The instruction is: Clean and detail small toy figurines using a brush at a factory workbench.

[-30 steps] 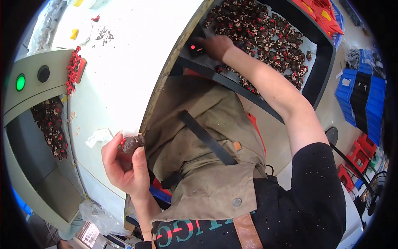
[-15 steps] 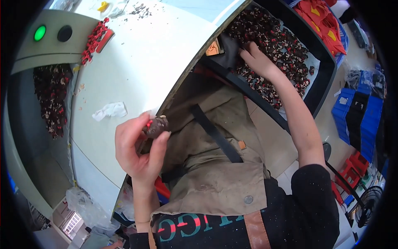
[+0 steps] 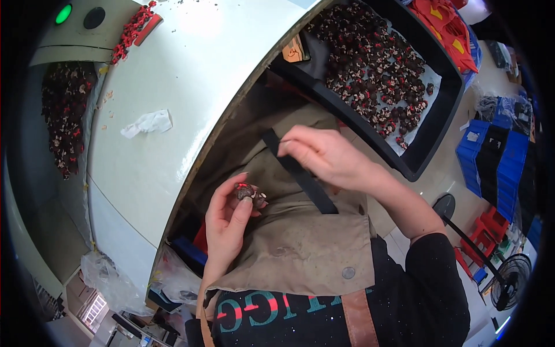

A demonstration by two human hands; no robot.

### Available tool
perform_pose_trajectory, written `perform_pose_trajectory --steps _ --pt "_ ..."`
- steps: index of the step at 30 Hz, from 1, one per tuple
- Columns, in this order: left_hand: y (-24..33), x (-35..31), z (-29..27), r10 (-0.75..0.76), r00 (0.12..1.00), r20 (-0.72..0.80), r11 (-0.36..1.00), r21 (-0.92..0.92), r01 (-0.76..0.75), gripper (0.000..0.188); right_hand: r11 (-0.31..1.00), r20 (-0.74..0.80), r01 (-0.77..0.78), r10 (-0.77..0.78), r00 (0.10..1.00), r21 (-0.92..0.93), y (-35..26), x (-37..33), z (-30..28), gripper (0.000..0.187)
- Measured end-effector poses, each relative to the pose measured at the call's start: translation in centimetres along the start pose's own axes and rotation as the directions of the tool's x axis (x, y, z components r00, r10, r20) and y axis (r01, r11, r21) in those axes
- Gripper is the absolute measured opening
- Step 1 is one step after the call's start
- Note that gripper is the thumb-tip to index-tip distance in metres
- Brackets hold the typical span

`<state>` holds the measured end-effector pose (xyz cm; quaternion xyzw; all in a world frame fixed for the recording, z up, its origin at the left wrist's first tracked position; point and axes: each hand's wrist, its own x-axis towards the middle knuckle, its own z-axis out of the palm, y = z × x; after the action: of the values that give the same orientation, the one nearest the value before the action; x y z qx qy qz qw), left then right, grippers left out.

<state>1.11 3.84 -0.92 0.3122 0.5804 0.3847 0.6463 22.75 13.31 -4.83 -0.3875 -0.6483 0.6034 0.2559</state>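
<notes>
Over my lap, my left hand pinches a small dark brown figurine with red and pale parts between thumb and fingers; it may be more than one piece. To its upper right, my right hand is closed in a pinch, above the dark strap of the brown apron. What its fingertips hold, if anything, is too small to make out. A black tray at the upper right carries many similar brown, red and pale pieces on a white sheet.
On the white table lie a crumpled tissue and a heap of red pieces. Beyond its left side, a machine opening holds more brown pieces. Blue crates, red stools and a fan stand at the right.
My right hand has left the tray and come back over my lap. The left hand, still holding the figurine, has moved right and slightly down, away from the table edge.
</notes>
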Motion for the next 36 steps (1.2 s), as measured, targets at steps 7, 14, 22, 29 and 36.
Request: perform_pose_trajectory --steps 7,14,22,29,36 --pt "-1.2 -1.4 0.0 -0.051 0.999 -0.007 0.991 -0.121 0.050 0.041 0.992 0.063 0.084 -0.079 0.995 -0.091 -1.3 -0.5 3.2 0.013" --pt "-0.9 -1.9 0.8 0.009 0.999 0.040 0.993 -0.117 -0.005 0.043 0.996 0.114 0.018 -0.007 0.993 -0.091 -3.2 -2.2 3.3 0.008" --pt "-1.8 -2.2 0.1 0.059 0.995 0.078 0.986 -0.162 -0.045 0.042 0.964 0.143 0.088 -0.053 0.988 -0.252 -2.8 -2.8 4.6 0.011" --pt "-1.8 -2.0 -0.2 0.020 0.995 0.098 0.983 -0.184 -0.002 0.041 0.950 0.154 0.069 -0.022 0.988 -0.304 -3.1 -2.7 4.7 0.013" --pt "-2.1 -1.7 -0.2 0.086 0.991 0.101 0.981 -0.182 -0.067 0.039 0.938 0.160 0.071 -0.017 0.987 -0.338 -3.4 -2.6 4.7 0.013"
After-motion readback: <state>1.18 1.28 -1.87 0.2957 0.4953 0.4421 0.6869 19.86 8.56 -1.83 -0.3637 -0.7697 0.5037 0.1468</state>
